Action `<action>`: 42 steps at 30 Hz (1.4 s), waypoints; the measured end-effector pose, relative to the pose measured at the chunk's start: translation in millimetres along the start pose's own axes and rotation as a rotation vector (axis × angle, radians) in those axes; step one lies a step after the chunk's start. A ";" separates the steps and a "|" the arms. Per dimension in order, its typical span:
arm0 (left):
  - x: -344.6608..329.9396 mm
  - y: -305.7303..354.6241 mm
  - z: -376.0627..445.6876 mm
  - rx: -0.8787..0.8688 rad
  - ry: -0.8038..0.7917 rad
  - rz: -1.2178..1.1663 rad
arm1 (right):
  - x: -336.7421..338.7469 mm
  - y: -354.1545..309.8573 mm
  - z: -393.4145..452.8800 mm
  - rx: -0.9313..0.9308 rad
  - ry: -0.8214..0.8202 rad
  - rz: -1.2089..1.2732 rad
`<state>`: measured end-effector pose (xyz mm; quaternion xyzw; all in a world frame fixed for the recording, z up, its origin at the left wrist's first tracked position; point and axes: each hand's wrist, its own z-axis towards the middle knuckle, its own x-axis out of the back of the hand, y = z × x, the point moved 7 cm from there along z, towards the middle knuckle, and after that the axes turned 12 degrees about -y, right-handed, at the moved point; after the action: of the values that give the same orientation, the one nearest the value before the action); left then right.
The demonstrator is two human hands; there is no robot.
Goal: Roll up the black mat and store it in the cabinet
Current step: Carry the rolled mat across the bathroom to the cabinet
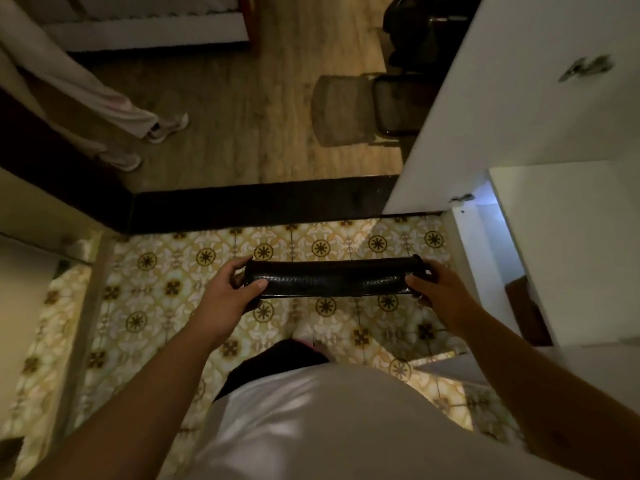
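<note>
The black mat is already rolled into a tight tube and hangs level in the air above the patterned floor tiles, running from 9 o'clock to 3 o'clock across the middle of the view. It touches nothing but the two hands.

The left hand grips the tube's 9 o'clock end. Its thumb lies flat along the near face of the roll, pointing toward 3 o'clock, and the fingers curl over the far side, half closed around the end. The right hand holds the 3 o'clock end in the same manner: the thumb presses the near side and the fingers wrap behind the roll, where their tips are hidden. Both hands are clasped on the mat, neither loose nor fully fisted.

At 3 o'clock from the mat stands the white cabinet, with its door swung open toward 1 o'clock. The dim interior shows just beside the right hand, and the mat is outside it, near the opening.

At 12 o'clock a dark threshold strip divides the tiles from a wooden floor. At 10 o'clock another person's legs in pale trousers stand on the wood. A mesh chair sits at 1 o'clock.
</note>
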<state>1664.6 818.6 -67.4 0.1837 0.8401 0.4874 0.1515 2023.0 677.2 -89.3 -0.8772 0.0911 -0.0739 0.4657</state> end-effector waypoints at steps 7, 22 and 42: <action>-9.7 70.9 117.0 0.045 -0.160 0.115 | 24.1 -25.0 46.4 -0.027 0.195 0.075; -212.5 136.5 340.1 0.174 -0.594 0.352 | 152.4 7.4 64.3 -0.110 0.534 0.414; -507.7 171.9 466.3 0.281 -1.234 0.636 | 208.6 1.9 32.3 -0.138 1.161 0.820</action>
<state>2344.5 1021.4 -102.1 0.6807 0.5616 0.2018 0.4249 2232.6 654.4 -99.4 -0.6189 0.6512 -0.3419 0.2757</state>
